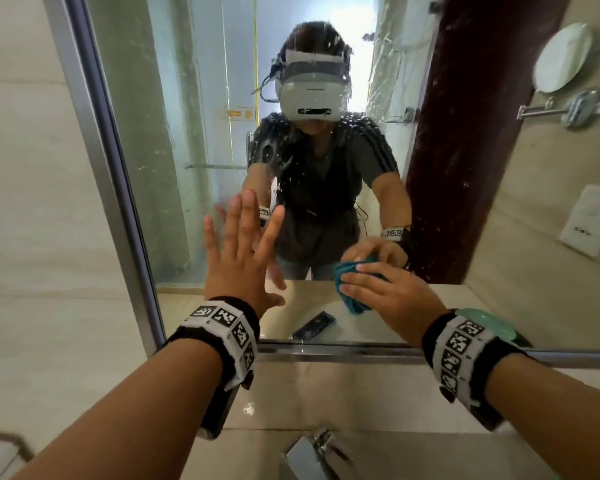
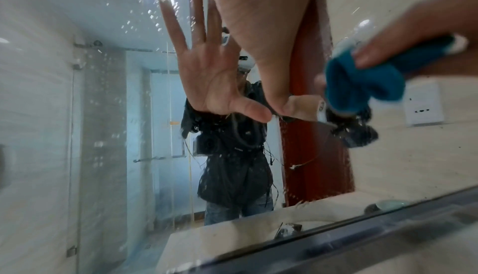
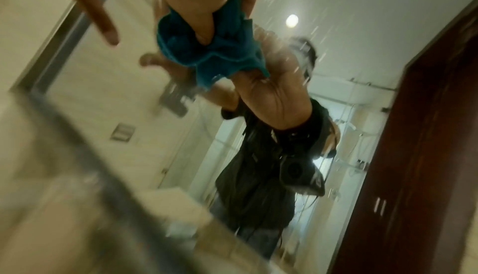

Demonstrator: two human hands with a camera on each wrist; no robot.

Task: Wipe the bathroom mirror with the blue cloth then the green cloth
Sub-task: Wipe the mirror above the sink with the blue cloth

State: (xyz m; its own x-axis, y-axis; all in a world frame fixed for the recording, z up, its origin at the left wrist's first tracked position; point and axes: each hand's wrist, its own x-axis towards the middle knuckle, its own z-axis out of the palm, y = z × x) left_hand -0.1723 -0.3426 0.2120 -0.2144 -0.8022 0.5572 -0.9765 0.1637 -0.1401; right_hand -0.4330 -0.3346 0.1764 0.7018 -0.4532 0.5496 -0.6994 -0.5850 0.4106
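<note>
The bathroom mirror [image 1: 194, 133] fills the wall ahead, its glass speckled with water drops around my reflection. My left hand [image 1: 239, 261] lies flat on the glass with fingers spread and holds nothing; its palm [image 2: 258, 22] shows at the top of the left wrist view. My right hand [image 1: 392, 292] grips the bunched blue cloth [image 1: 355, 306] and presses it against the lower middle of the mirror, just above the bottom frame. The blue cloth [image 3: 225, 59] bulges out around my thumb, and in the left wrist view the blue cloth [image 2: 362, 82] is at the right. No green cloth is clearly in view.
A metal frame [image 1: 343, 351] borders the mirror. A chrome tap [image 1: 312, 448] sits below at the basin. Reflected in the glass are a round wall mirror [image 1: 561, 60], a white socket [image 1: 586, 220], a dark flat object [image 1: 314, 325] and a pale green thing [image 1: 485, 322].
</note>
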